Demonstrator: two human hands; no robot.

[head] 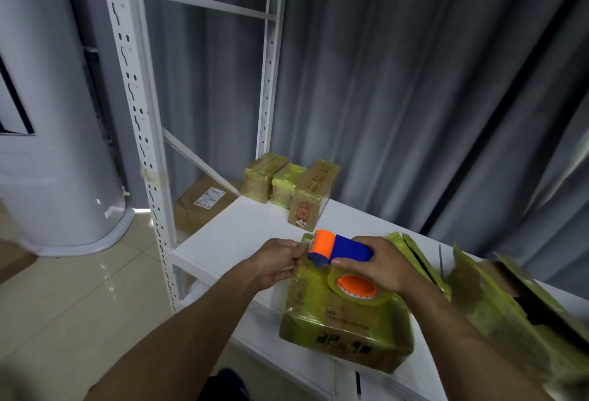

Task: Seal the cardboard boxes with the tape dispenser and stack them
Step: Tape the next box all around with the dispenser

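A cardboard box wrapped in yellowish tape lies on the white shelf in front of me. Above its far end my right hand grips the blue and orange tape dispenser, whose roll of clear tape hangs over the box top. My left hand pinches something small at the dispenser's orange front, apparently the tape end. Three taped boxes stand side by side at the back of the shelf.
Open cardboard boxes with raised flaps crowd the shelf at my right. A white slotted rack upright rises at the left. A brown parcel lies on the floor behind it. A grey curtain hangs behind the shelf.
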